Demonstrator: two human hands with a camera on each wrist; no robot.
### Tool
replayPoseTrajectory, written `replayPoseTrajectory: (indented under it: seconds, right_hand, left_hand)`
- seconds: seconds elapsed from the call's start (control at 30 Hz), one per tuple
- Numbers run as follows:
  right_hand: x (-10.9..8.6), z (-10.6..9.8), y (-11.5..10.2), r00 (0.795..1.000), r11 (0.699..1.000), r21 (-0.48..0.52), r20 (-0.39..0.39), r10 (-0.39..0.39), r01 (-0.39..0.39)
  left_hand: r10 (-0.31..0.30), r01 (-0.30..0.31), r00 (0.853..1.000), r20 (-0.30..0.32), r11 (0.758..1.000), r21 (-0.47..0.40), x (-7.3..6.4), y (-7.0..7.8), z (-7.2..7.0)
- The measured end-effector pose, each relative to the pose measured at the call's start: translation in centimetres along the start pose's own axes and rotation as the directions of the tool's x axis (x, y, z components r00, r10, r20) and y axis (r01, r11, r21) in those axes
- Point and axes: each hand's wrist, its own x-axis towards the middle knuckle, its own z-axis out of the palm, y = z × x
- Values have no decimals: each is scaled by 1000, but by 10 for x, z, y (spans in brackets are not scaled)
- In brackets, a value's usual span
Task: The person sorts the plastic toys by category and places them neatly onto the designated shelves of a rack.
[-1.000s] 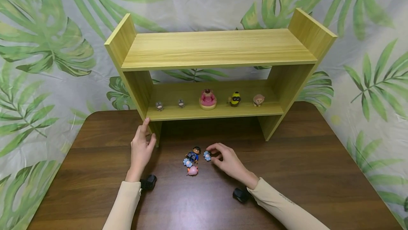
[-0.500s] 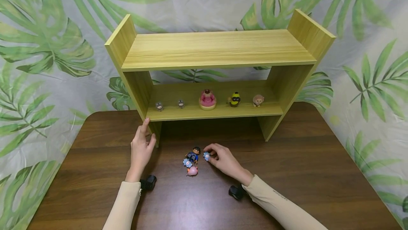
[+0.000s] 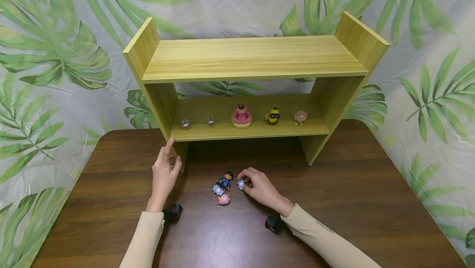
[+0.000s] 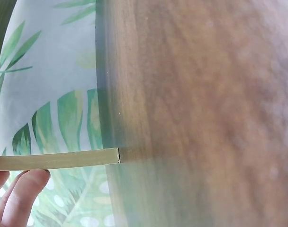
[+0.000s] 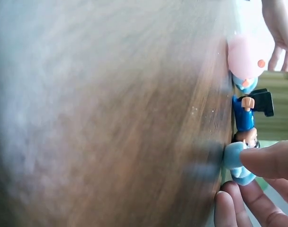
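Note:
My right hand [image 3: 261,186] pinches a small light-blue figurine [image 3: 241,184] between thumb and fingers, low over the table. In the right wrist view the thumb lies across this blue figurine [image 5: 235,156]. Just left of it are a toy figure in blue with black hair [image 3: 224,180], a second blue figurine [image 3: 218,190] and a pink round toy [image 3: 224,199], lying close together. My left hand [image 3: 164,177] holds the front edge of the wooden shelf's left side panel [image 3: 159,111]. In the left wrist view, fingertips show on both sides of that panel [image 4: 63,159].
On the middle board [image 3: 222,135] of the shelf stand two small grey figurines [image 3: 185,124], a pink bear toy [image 3: 242,116], a yellow-and-black figurine [image 3: 273,116] and a pale pink one [image 3: 300,117]. The shelf stands at the back of the brown table [image 3: 352,202].
My right hand has moved slightly left and its fingers have come together on the blue figurine, which has shifted and turned a little. The left hand has stayed on the shelf panel.

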Motion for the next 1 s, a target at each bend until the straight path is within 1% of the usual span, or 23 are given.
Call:
replayPoseTrajectory:
  seconds: [0.13, 0.27, 0.5, 0.77, 1.0]
  right_hand:
    - [0, 0, -2, 1000, 1000, -2, 4, -15, 15]
    - [-1, 0, -3, 1000, 1000, 5, 14, -12, 12]
    - [-4, -2, -3, 1000, 999, 50, 19, 3, -4]
    - [-4, -18, -14, 999, 993, 109, 18, 31, -33]
    - [-1, -31, -23, 1000, 989, 148, 8, 9, -10]
  left_hand:
    - [5, -5, 1000, -6, 1000, 3, 0, 0, 0]
    - [7, -7, 1000, -13, 1000, 2, 0, 0, 1]
    - [-6, 6, 1000, -2, 1000, -6, -1, -1, 1]
    - [-5, 5, 1000, -1, 1000, -5, -1, -1, 0]
    - [-5, 5, 1000, -7, 1000, -4, 0, 0, 1]
